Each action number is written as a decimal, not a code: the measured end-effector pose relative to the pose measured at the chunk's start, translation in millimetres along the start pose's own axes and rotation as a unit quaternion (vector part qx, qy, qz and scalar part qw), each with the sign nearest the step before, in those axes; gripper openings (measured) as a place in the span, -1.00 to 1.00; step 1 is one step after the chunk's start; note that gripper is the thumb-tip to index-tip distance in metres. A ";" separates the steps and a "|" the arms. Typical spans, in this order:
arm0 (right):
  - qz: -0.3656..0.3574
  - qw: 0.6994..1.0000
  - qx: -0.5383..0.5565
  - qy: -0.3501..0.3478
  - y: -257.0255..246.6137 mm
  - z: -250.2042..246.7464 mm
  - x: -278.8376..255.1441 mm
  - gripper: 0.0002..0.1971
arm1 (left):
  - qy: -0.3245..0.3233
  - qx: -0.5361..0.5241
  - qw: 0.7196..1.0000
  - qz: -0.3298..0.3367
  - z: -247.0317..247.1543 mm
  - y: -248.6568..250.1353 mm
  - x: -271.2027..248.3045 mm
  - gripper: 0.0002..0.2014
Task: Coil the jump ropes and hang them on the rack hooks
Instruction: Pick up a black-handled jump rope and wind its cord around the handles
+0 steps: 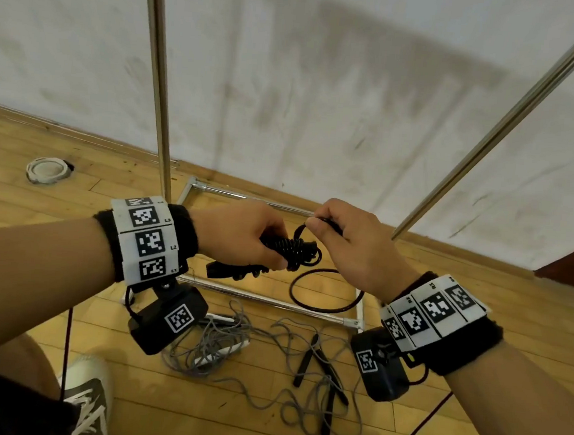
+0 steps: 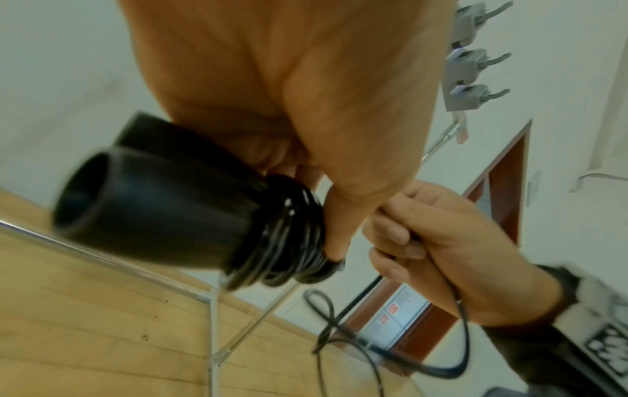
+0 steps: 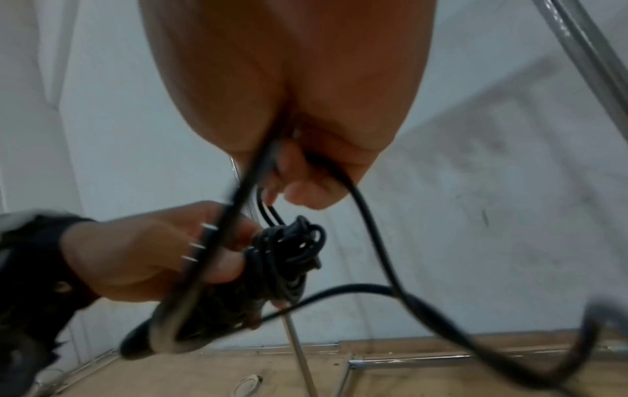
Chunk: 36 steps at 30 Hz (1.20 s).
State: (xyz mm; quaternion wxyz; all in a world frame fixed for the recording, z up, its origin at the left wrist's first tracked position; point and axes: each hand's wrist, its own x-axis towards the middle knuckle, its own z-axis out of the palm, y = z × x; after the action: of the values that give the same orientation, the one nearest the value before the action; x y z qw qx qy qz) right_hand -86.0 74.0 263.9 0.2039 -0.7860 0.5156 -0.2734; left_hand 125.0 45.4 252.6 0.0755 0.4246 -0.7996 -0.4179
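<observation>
My left hand (image 1: 242, 238) grips the two black handles (image 2: 152, 215) of a black jump rope, held side by side, with its cord wound in tight turns (image 1: 290, 246) round them. My right hand (image 1: 332, 231) pinches the free cord just right of the bundle. A loose loop of cord (image 1: 324, 290) hangs below both hands. In the right wrist view the cord (image 3: 374, 228) trails from my fingers (image 3: 306, 185) past the wound bundle (image 3: 282, 257). Grey rack hooks (image 2: 475, 61) show high on the rack in the left wrist view.
On the wooden floor lie a tangled grey jump rope (image 1: 234, 343) and another rope's black handles (image 1: 319, 360). The rack's metal poles (image 1: 158, 87) and base frame (image 1: 272, 300) stand before a white wall. A white round fitting (image 1: 46, 170) sits left. My shoe (image 1: 87, 397) is below.
</observation>
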 end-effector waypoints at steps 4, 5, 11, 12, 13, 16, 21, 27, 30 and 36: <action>0.051 0.994 0.080 -0.046 -10.1 2.7 -3.6 -0.81 | 0.052 0.015 0.998 0.015 -4.3 -5.8 3.0 -0.85; 0.068 0.988 0.121 -0.065 -12.3 3.9 -5.7 -0.80 | 0.072 0.018 0.997 0.020 -5.1 -6.9 3.7 -0.85; 0.099 0.957 0.257 -0.089 -22.4 11.3 -13.5 -0.83 | 0.115 -0.006 0.993 0.028 -8.3 -11.8 4.2 -0.86; 0.102 0.954 0.272 -0.081 -22.8 11.4 -14.4 -0.85 | 0.116 -0.009 0.993 0.025 -8.4 -11.7 3.9 -0.86; 0.106 0.948 0.289 -0.077 -23.3 11.9 -15.6 -0.88 | 0.117 -0.012 0.993 0.021 -8.0 -10.9 3.7 -0.85; 0.126 0.927 0.343 -0.079 -27.1 16.4 -21.3 -0.96 | 0.122 -0.022 0.992 0.001 -4.9 -6.5 3.4 -0.79; 0.150 0.910 0.384 -0.041 -24.4 18.7 -24.1 -0.93 | 0.135 -0.085 0.987 0.010 -6.6 5.3 -4.7 -0.81; 0.150 0.886 0.434 -0.058 -16.3 16.1 -28.5 -0.76 | 0.097 -0.129 0.986 0.037 -14.3 16.3 -16.1 -0.80; 0.145 0.912 0.380 -0.048 -13.1 17.2 -30.8 -0.82 | 0.088 -0.127 0.987 0.040 -13.9 19.7 -17.9 -0.77; 0.175 0.957 0.215 -0.087 -6.1 17.8 -33.0 -0.47 | 0.108 -0.138 0.984 0.044 -17.7 26.8 -19.9 -0.77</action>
State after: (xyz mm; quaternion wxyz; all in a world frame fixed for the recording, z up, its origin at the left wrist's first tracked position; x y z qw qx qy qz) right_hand -80.9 107.5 246.6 0.4570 -0.6420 0.5540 -0.2685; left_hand 129.4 57.2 288.2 0.2377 0.4174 -0.7392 -0.4721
